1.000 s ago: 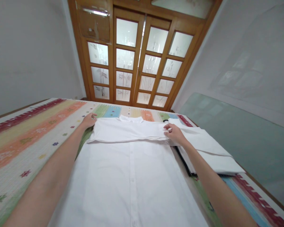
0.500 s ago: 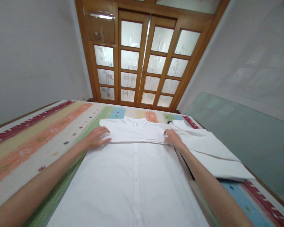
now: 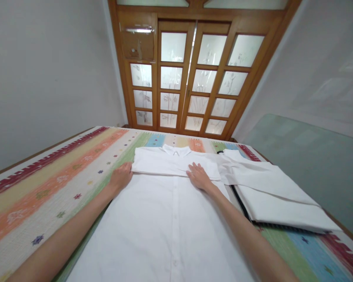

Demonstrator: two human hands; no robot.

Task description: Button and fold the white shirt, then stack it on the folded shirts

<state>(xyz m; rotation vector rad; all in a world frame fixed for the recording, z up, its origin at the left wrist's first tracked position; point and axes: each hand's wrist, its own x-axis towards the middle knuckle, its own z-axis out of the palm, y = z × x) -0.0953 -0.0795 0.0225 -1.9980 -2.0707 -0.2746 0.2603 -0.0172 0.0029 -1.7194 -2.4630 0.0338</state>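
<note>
A white button-up shirt (image 3: 147, 219) lies front side up, its collar at the far end. White sleeve fabric (image 3: 159, 164) is laid flat across the chest. At the left end of this band, my left hand (image 3: 122, 177) has its fingers closed on the shirt's edge. My right hand (image 3: 199, 176) rests palm down on the band, right of the button line, fingers spread. To the right, white fabric stretches from the shirt's shoulder over to a folded white garment (image 3: 282, 211).
A striped, patterned cover (image 3: 85, 172) lies under the shirt. Something dark-edged (image 3: 241, 201) shows beneath the folded garment. A pale green panel (image 3: 308, 156) stands along the right side. Wooden doors with glass panes (image 3: 179, 74) are at the far end.
My right hand has gone from the band's right end inward toward the middle and flattened out. My left hand has closed on the left edge. The view has shifted slightly.
</note>
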